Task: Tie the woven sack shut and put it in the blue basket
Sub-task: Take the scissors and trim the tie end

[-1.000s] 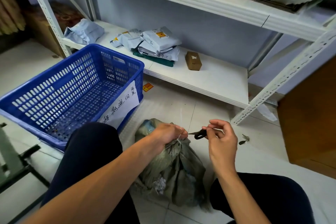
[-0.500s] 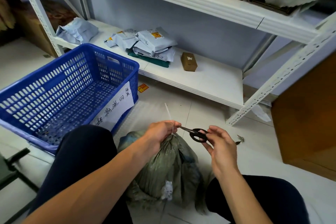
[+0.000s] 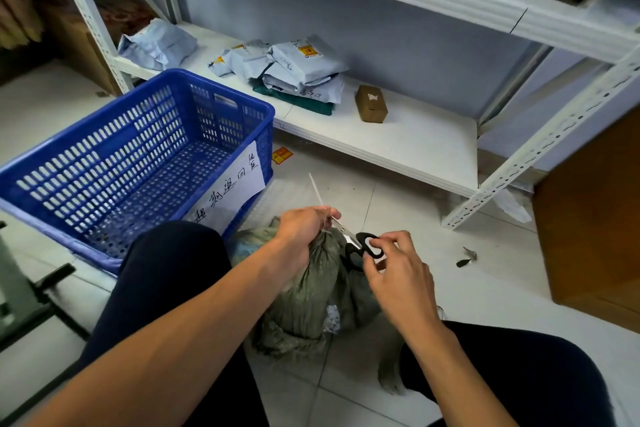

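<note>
The blue basket (image 3: 104,152) stands on the floor at left. The left hand (image 3: 304,227) pinches the white tie (image 3: 315,188) by its tail at the neck of the woven sack (image 3: 308,302), which sits on the floor between the knees. The right hand (image 3: 398,276) grips black-handled scissors (image 3: 350,253); snipping too close could loosen the tie or nick the sack.
</note>
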Motion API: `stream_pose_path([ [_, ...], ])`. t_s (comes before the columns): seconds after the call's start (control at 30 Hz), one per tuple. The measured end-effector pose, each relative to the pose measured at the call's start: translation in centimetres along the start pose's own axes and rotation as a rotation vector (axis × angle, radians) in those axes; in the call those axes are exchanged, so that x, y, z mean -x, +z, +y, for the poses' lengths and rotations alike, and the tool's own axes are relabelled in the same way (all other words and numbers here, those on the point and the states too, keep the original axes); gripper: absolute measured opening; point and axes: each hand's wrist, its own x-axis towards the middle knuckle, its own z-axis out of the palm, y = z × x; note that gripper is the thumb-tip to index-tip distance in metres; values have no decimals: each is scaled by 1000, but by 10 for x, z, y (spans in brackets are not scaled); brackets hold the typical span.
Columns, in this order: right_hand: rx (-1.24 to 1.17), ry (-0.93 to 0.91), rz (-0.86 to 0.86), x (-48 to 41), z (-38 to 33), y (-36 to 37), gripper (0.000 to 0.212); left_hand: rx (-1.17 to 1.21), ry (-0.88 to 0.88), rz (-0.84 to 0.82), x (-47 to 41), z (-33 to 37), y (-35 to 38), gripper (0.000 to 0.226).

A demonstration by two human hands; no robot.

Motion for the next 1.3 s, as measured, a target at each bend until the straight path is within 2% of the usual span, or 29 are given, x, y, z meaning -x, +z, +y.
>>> stream_pose_path([
  [0.1,96,-68,135,1,-7,-4,22,4,16,31,-2,0,1,22],
  [0.17,106,-101,152,0,-10,-4,20,20,27,56,-2,0,2,23],
  [0.4,116,-76,-14,-1,-5,0,31,17,8,72,-4,-2,6,23],
  [0.7,104,-110,-36,2,-8,1,26,49,-2,66,7,4,11,18],
  [1.07,199,2,-152,-2,4,3,36,-33,23,39,16,-1,18,23],
  [1.3,225,73,-198,-6,20,8,31,-131,36,-55,26,-2,23,24],
])
